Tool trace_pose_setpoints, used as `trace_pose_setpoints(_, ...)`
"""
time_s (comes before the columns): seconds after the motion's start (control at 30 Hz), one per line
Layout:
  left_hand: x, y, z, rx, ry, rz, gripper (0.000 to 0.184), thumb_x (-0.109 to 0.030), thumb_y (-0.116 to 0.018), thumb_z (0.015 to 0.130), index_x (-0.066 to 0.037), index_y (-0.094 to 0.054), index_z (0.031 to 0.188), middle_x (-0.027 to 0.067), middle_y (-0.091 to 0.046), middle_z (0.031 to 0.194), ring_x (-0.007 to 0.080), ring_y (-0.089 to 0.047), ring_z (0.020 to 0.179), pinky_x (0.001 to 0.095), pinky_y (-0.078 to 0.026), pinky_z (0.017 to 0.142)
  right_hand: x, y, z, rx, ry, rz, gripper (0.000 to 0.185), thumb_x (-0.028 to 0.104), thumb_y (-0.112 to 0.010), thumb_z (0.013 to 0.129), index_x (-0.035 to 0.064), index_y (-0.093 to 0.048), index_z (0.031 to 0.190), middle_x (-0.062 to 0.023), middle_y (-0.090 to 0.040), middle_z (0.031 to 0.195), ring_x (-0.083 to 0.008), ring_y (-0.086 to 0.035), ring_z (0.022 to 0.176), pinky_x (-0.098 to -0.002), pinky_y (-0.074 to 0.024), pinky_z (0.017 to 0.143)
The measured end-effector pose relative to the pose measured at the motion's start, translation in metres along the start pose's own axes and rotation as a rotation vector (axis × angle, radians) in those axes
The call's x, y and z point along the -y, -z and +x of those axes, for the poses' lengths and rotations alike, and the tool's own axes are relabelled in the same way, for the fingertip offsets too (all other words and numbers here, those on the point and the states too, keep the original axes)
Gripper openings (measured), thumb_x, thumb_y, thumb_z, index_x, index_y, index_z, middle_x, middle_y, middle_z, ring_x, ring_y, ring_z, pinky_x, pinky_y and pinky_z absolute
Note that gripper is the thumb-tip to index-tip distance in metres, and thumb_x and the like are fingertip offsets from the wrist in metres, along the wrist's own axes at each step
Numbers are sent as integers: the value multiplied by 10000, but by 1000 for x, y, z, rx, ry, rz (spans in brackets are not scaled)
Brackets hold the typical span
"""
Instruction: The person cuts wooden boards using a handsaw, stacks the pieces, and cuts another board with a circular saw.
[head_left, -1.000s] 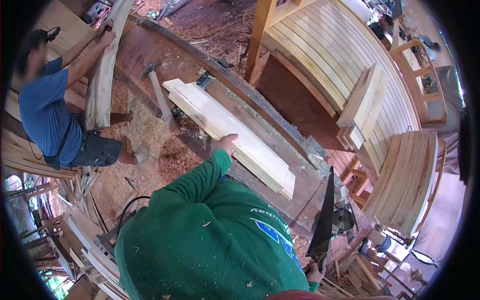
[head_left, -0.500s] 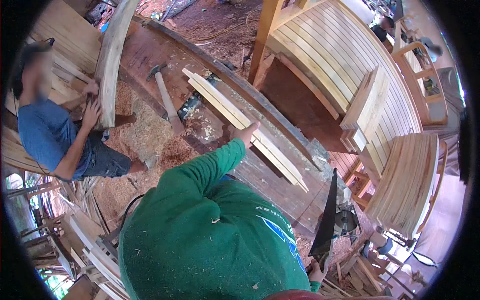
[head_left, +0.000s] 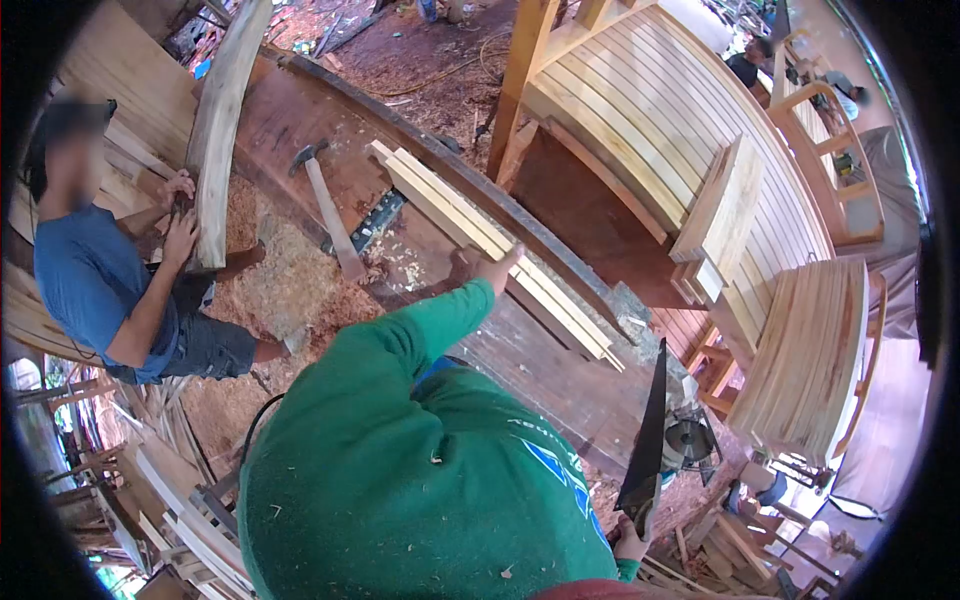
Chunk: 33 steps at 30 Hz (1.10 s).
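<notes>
My left hand (head_left: 496, 268) is closed around the middle of a bundle of pale boards (head_left: 440, 207), which stand on edge along the far side of the brown workbench (head_left: 480, 345). At the lower right, my right hand (head_left: 631, 541) grips the handle of a handsaw (head_left: 651, 440), its dark blade pointing up. A hammer (head_left: 331, 213) with a wooden handle lies on the bench left of the boards, beside a dark metal piece (head_left: 380, 220) and some wood shavings.
A co-worker in a blue shirt (head_left: 95, 265) stands at the left, hands at a long curved plank (head_left: 222, 130). A circular saw (head_left: 690, 437) is near the bench's right end. Stacked boards (head_left: 808, 365) and a slatted wooden structure (head_left: 640, 110) stand at the right.
The boards have tipped from flat onto their edges and shifted toward the bench's far side with my left hand. The co-worker's hands have come down along the plank.
</notes>
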<state>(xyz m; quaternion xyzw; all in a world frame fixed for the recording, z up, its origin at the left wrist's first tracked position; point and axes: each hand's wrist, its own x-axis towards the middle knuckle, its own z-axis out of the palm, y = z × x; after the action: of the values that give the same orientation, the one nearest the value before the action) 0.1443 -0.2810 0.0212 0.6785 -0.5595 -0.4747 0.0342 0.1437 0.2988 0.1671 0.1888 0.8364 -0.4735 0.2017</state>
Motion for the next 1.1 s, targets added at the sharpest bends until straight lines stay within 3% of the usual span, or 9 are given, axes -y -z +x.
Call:
trace_pose_setpoints(0.07,12,5,16,570,-71,313,805,-651,-763,819,-51,-638,1340,176,-659,1342,350,-638,1237,444,-520,1023,14,-12,-7,-22,-22,27,206,-20,-744,842,23,-689,1036,-22,-628,728,-132,-534,523,-299,-434,474)
trace_pose_setpoints(0.13,23,7,17,773,-382,605,629,-528,-743,860,-124,-661,1335,122,-657,1349,322,-649,1202,445,-531,970,9,-12,2,-47,30,-3,267,-17,-754,837,22,-696,1095,-13,-645,772,-118,-538,562,-288,-436,497)
trace_pose_setpoints(0.27,38,-15,18,251,-1494,849,453,-255,-645,882,-243,-674,1333,50,-615,1382,273,-647,1125,465,-507,901,23,-13,-12,-121,3,-61,357,19,-795,833,-2,-687,1172,-29,-670,848,-122,-573,634,-295,-465,530)
trace_pose_setpoints(0.33,13,-9,31,87,-1560,1069,498,-268,-648,884,-239,-634,1381,70,-595,1389,291,-635,1194,535,-446,1032,35,-17,-18,-141,-12,-88,318,63,-821,846,-9,-688,1126,-38,-671,829,-138,-598,635,-313,-486,532)
trace_pose_setpoints(0.37,-2,-1,38,133,-1575,1125,560,-234,-670,872,-252,-586,1425,86,-507,1482,327,-628,1211,573,-425,1038,39,-20,-21,-160,-23,-88,296,73,-820,855,0,-695,1112,-29,-673,831,-134,-597,630,-313,-486,533)
trace_pose_setpoints(0.57,-37,0,77,533,-1463,1110,534,-176,-831,736,-132,-620,1225,103,-654,1278,344,-619,1212,523,-474,965,-25,-6,-5,-47,-109,-123,469,62,-805,861,-1,-629,1290,-23,-647,805,-122,-577,577,-308,-491,513)
trace_pose_setpoints(0.63,-27,-5,78,351,-1615,1063,478,-75,-749,698,-152,-640,1157,63,-676,1143,302,-631,1109,489,-496,883,-21,-24,-15,-87,-165,-78,542,46,-790,855,11,-603,1363,-26,-676,863,-115,-591,616,-297,-495,520)
trace_pose_setpoints(0.8,-48,-14,75,215,-1683,1049,493,-76,-769,669,-147,-640,1139,65,-605,1087,308,-629,1065,485,-488,875,-19,-43,-22,-60,-119,-13,566,41,-780,848,57,-614,1389,-18,-709,980,-99,-621,705,-268,-507,538)
trace_pose_setpoints(1.1,-57,-34,76,208,-1581,1149,636,-126,-833,678,-120,-595,1267,94,-564,1197,329,-658,1047,505,-490,892,1,-46,-28,-123,-167,-33,605,72,-807,842,43,-602,1411,-24,-703,985,-106,-632,741,-280,-540,659)
